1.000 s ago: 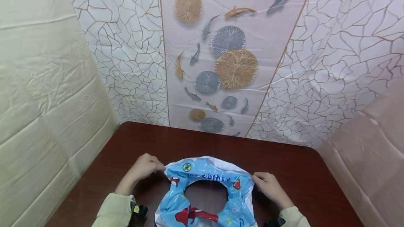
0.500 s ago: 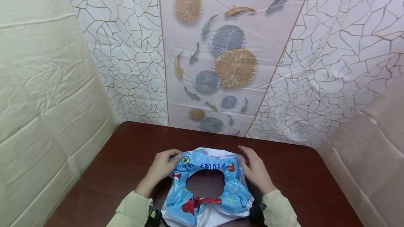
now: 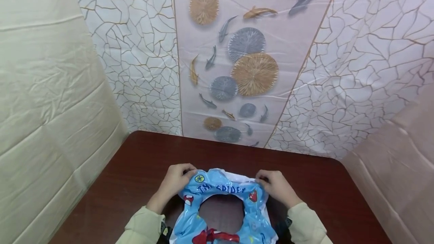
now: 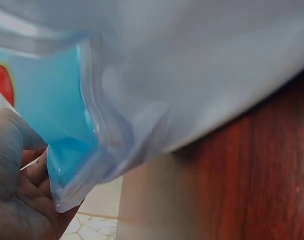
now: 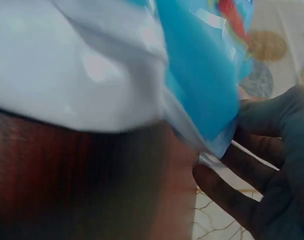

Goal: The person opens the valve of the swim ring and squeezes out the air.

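A partly inflated swim ring (image 3: pixel 220 189), blue on top with "SPIDEY"-like lettering and red cartoon prints, lies between the hands at the table's near side. Its far edge is white and wrinkled. My left hand (image 3: pixel 174 182) pinches the ring's far left corner between thumb and fingers. On the opposite side, my right hand (image 3: pixel 278 187) pinches the far right corner. Both wrist views show the thumb on the blue face (image 4: pixel 61 100) and fingers behind the clear seam, with the white underside (image 5: pixel 91 65) bulging beside it. The ring's near end is cut off by the frame.
The dark red-brown table (image 3: pixel 145 153) reaches to a patterned curtain (image 3: pixel 223 123) at the back. Cream cloth (image 3: pixel 51 142) hangs on the left side and pinkish cloth (image 3: pixel 390 168) on the right.
Both hands first came inward and took a new hold on the far corners. Since then the ring has shifted nearer to the body, and the right fingers have curled onto its edge.
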`<action>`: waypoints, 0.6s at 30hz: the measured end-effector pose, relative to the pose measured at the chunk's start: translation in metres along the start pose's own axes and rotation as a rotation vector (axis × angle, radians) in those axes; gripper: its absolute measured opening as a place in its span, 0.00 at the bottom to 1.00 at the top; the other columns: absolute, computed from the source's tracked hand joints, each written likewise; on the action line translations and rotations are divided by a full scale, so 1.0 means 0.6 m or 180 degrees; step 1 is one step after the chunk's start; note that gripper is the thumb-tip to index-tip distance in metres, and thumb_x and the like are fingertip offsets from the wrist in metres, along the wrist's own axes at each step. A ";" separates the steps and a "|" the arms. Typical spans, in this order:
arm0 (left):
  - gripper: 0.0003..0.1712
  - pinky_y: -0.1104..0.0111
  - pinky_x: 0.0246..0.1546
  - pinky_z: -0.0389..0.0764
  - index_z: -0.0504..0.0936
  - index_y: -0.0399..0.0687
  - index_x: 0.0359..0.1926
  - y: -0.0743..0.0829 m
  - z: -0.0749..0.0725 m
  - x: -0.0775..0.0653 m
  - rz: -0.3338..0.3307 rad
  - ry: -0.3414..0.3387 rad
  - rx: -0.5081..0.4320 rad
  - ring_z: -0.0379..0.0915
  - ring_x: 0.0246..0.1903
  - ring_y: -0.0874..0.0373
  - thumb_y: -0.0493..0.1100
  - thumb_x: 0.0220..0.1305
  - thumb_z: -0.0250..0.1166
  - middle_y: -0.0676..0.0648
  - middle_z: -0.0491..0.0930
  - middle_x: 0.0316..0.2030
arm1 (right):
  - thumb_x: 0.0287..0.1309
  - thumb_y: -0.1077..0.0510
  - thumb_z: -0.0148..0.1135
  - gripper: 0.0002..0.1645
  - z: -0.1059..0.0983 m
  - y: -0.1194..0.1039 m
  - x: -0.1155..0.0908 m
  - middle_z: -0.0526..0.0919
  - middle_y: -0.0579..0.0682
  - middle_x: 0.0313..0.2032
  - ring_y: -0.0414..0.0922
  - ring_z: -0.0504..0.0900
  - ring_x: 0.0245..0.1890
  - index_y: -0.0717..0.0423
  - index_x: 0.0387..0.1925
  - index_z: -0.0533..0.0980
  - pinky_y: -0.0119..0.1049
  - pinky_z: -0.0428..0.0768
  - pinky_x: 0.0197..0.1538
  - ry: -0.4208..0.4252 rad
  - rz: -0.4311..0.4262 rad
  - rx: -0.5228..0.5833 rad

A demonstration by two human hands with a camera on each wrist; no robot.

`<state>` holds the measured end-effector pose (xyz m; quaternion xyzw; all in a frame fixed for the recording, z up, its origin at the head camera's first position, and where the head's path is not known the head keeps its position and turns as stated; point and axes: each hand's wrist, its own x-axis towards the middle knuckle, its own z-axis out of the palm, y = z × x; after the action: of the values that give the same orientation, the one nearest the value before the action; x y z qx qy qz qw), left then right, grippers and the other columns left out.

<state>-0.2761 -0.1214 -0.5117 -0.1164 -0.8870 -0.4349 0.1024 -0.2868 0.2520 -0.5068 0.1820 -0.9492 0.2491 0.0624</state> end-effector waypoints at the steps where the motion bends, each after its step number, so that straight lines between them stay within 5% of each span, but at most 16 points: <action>1: 0.05 0.63 0.36 0.79 0.89 0.57 0.34 0.000 -0.002 0.000 -0.0077 0.0019 -0.0001 0.76 0.31 0.62 0.42 0.67 0.68 0.58 0.84 0.31 | 0.61 0.62 0.69 0.08 -0.003 0.001 -0.005 0.83 0.37 0.30 0.38 0.77 0.30 0.43 0.33 0.83 0.35 0.79 0.36 -0.0019 0.0160 0.0232; 6: 0.08 0.53 0.41 0.79 0.90 0.52 0.30 -0.008 -0.010 0.001 -0.0676 0.0172 -0.0215 0.78 0.35 0.55 0.42 0.64 0.67 0.53 0.85 0.31 | 0.67 0.62 0.60 0.05 -0.008 0.002 -0.025 0.81 0.51 0.32 0.49 0.78 0.35 0.55 0.35 0.81 0.41 0.77 0.42 -0.0085 0.1033 0.1672; 9: 0.08 0.53 0.41 0.79 0.90 0.49 0.31 -0.018 -0.008 0.000 -0.0957 0.0064 -0.0449 0.78 0.36 0.54 0.42 0.64 0.65 0.51 0.84 0.33 | 0.66 0.62 0.57 0.07 -0.002 0.008 -0.028 0.80 0.55 0.32 0.51 0.79 0.36 0.62 0.36 0.79 0.42 0.78 0.42 -0.0246 0.1415 0.2275; 14: 0.14 0.54 0.45 0.80 0.88 0.45 0.44 -0.033 -0.005 -0.002 -0.0937 -0.0355 -0.0670 0.79 0.41 0.53 0.50 0.69 0.65 0.48 0.85 0.40 | 0.72 0.55 0.56 0.13 0.014 0.021 -0.035 0.81 0.55 0.38 0.49 0.80 0.38 0.63 0.42 0.79 0.42 0.80 0.42 -0.0415 0.1673 0.2395; 18: 0.30 0.52 0.46 0.82 0.83 0.38 0.53 -0.036 -0.028 -0.016 -0.1007 -0.0630 -0.0354 0.80 0.43 0.51 0.60 0.69 0.62 0.44 0.83 0.45 | 0.72 0.45 0.57 0.23 0.009 0.024 -0.047 0.82 0.55 0.41 0.48 0.82 0.40 0.63 0.49 0.78 0.45 0.83 0.42 -0.0460 0.1740 0.2251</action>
<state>-0.2722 -0.1485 -0.5203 -0.0232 -0.8745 -0.4805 -0.0616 -0.2665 0.2699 -0.5238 -0.0483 -0.8209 0.5520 -0.1381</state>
